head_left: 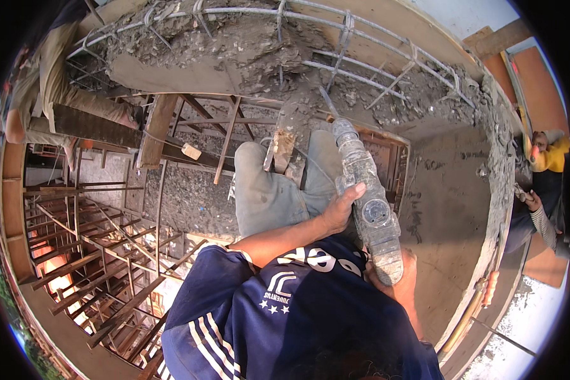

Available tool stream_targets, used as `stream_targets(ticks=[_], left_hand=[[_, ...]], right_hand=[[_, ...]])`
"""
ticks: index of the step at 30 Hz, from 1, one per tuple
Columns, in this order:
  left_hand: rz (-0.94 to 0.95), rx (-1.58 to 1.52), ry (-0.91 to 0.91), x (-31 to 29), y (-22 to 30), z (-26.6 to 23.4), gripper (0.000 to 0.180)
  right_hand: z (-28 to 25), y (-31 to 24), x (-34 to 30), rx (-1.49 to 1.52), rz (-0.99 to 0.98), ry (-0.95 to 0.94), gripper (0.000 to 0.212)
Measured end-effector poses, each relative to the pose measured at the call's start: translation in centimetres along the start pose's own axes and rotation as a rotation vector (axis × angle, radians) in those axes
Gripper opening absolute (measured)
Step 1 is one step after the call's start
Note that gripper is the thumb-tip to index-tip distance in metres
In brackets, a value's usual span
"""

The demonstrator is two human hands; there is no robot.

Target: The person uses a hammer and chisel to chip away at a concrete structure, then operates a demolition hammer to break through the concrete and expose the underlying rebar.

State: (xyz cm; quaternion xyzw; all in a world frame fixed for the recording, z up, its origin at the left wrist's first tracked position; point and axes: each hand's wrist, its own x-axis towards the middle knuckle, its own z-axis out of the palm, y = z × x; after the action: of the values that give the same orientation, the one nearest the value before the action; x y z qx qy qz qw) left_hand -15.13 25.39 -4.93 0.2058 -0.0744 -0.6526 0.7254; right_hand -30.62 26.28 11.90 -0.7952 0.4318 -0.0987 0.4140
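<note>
A dusty grey demolition hammer (367, 190) slants across my lap, its rear end close to my body. My left hand (342, 208) is closed on the side of its body, thumb showing on the casing. My right hand (399, 278) wraps the rear end; most of its fingers are hidden behind the tool. From the nose, the chisel bit (327, 101) reaches up to the broken grey concrete (253, 44), where exposed steel bars (354, 69) run in a cage. Whether the tip touches the concrete cannot be made out.
Wooden scaffolding (107, 266) drops away over a deep opening at lower left. Another person's legs (57, 95) are at the far left by a timber beam (98, 126). A co-worker in a yellow garment (546, 158) is at right. A wooden-handled tool (472, 313) lies along the right edge.
</note>
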Motion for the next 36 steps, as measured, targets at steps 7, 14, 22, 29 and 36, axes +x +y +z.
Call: stream_targets(ticks=[7, 14, 22, 29, 36], left_hand=[[0.029, -0.025, -0.1, 0.8, 1.0, -1.1, 0.063], [-0.015, 0.038, 0.135, 3.4, 1.9, 0.8, 0.051], [0.038, -0.027, 0.093, 5.4, 1.7, -0.1, 0.051], [0.102, -0.041, 0.008, 6.0, 2.9, -2.4, 0.053], [0.104, -0.26, -0.22, 4.9, 2.6, -7.1, 0.088]], right_hand=[[1.0, 0.0, 1.5, -0.016, 0.009, -0.042, 0.034], [-2.8, 0.4, 4.7, 0.132, -0.001, -0.113, 0.035], [-3.1, -0.6, 6.6, 0.186, -0.027, -0.123, 0.037], [0.0, 0.9, 7.6, 0.152, -0.175, -0.085, 0.039], [7.8, 1.3, 6.8, -0.169, -0.138, -0.105, 0.035]])
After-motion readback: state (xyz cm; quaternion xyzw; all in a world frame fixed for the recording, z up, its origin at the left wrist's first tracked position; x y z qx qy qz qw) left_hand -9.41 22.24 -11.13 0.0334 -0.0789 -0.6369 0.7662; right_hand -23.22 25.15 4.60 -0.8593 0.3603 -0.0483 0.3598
